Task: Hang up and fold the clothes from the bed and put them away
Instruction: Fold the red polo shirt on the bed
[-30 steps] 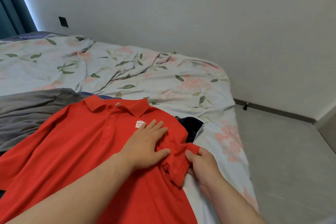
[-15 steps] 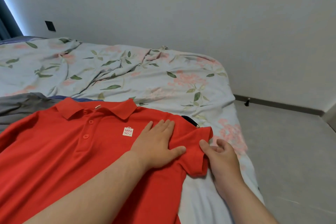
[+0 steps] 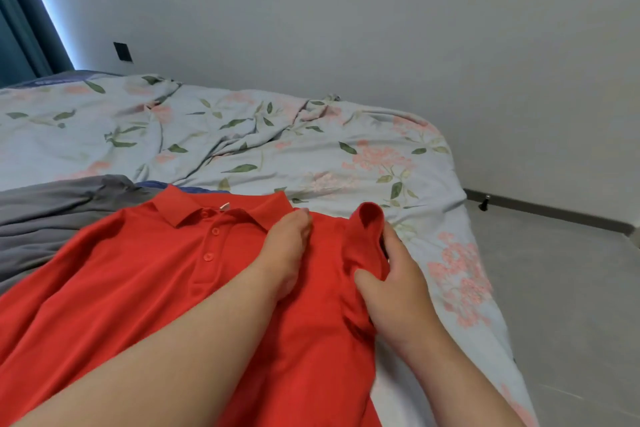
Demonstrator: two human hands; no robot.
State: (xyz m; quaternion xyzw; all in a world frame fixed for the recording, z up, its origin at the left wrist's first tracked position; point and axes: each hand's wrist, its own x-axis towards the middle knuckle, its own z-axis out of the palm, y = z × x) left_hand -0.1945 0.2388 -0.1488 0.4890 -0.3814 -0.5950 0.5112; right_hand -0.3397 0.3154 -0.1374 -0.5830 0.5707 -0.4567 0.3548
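Sleeve (image 3: 369, 218) newly raised inward, pinched in curled right grip (image 3: 394, 288); left grip (image 3: 287, 250) flat on red polo (image 3: 138, 270), collar (image 3: 173, 211) wallward, length toward wearer.

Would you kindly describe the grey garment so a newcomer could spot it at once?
Start at the bed with the floral cover. On it a red polo shirt lies spread; the grey garment lies rumpled at that shirt's left, reaching the picture's left edge. It alone is plain grey, neither flowered nor red.
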